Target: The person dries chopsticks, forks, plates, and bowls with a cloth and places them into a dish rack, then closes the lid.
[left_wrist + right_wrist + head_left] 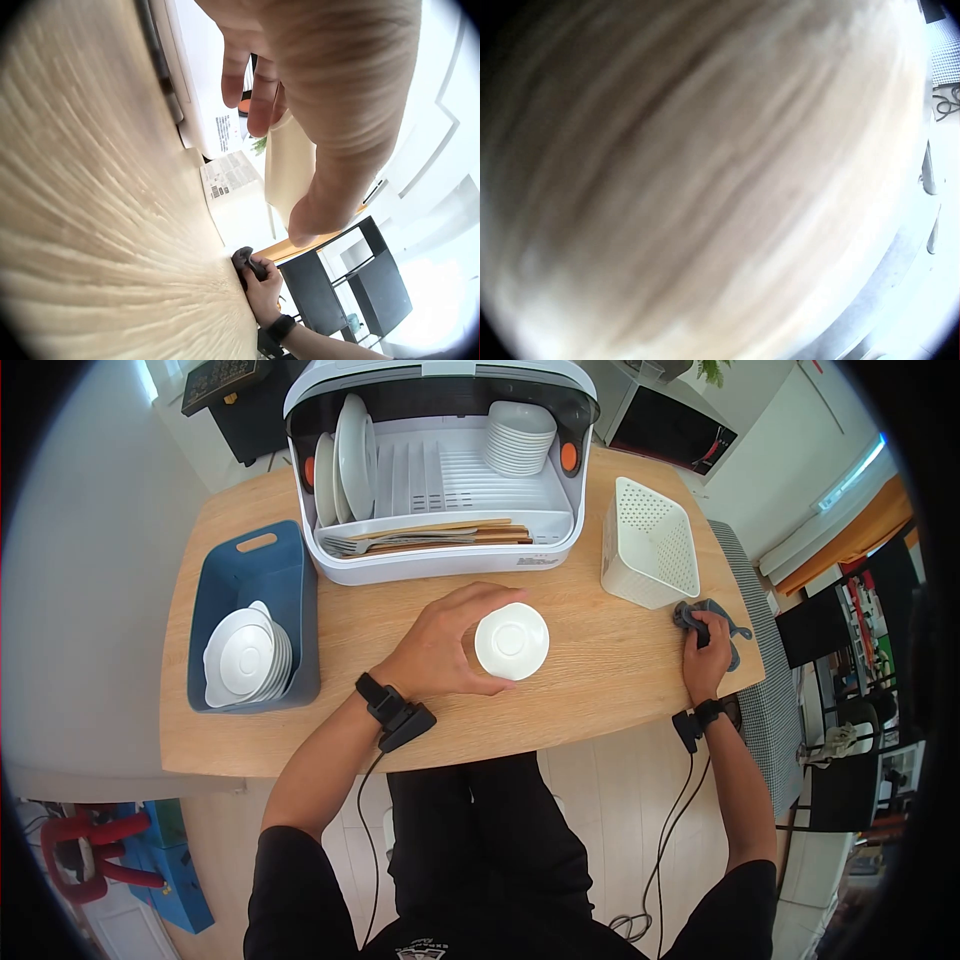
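Between the thumb and fingers of my left hand [440,645] is a small white bowl [512,641], held over the middle of the wooden table. In the left wrist view the pale side of the bowl [291,165] shows between thumb and fingertips, raised off the wood. Far to the right, my right hand [706,650] grips a bunched dark grey cloth [722,622] lying on the tabletop near its edge. A loop sticks out from the cloth's right side. The right wrist view is mostly a blurred tan surface, with hand and cloth out of sight.
A white dish rack [450,565] holds plates, stacked bowls, chopsticks and cutlery at the back. On the left, a blue bin [304,575] contains white stacked bowls. An off-white perforated basket [655,550] stands near the right hand. The table [590,695] ends close to my lap.
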`<state>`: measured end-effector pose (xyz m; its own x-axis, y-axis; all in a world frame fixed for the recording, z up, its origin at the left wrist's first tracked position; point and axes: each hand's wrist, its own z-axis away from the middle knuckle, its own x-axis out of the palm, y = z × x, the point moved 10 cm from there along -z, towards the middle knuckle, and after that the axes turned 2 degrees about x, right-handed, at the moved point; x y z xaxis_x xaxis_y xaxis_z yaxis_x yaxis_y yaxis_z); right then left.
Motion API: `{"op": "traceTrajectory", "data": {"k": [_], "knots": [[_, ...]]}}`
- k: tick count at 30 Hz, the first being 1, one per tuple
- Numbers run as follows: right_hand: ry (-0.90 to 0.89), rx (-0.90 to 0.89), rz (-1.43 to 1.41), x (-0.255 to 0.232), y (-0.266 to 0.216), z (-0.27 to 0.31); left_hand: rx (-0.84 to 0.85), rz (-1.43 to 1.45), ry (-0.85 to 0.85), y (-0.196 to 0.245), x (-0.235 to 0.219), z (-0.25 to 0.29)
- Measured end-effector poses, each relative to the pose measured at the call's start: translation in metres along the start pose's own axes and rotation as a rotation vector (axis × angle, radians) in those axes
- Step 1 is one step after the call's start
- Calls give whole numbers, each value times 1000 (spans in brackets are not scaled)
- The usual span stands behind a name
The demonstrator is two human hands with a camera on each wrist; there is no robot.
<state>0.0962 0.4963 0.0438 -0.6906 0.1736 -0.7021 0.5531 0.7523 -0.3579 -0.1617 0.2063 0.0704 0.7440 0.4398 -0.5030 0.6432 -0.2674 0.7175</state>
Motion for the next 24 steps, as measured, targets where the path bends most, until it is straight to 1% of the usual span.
{"op": "traceTrajectory", "data": {"k": [4,8,11,13,17,19,22,24], "knots": [[2,18,2,1,3,0,-40,9,-8,-2,0,-1],[8,18,5,0,1,1,-21,18,1,-6,2,0],[22,16,18,0,1,1,-45,47,9,-7,1,0],[27,8,12,-1,0,1,-105,70,4,-6,-1,0],[25,14,25,-2,0,1,-96,90,3,-8,-1,0],[27,6,19,-1,1,1,-39,-56,14,-3,-4,0],[23,16,19,-1,1,0,-32,-5,48,-5,-6,1],[21,26,0,-1,1,0,-54,20,27,-9,-4,2]]}}
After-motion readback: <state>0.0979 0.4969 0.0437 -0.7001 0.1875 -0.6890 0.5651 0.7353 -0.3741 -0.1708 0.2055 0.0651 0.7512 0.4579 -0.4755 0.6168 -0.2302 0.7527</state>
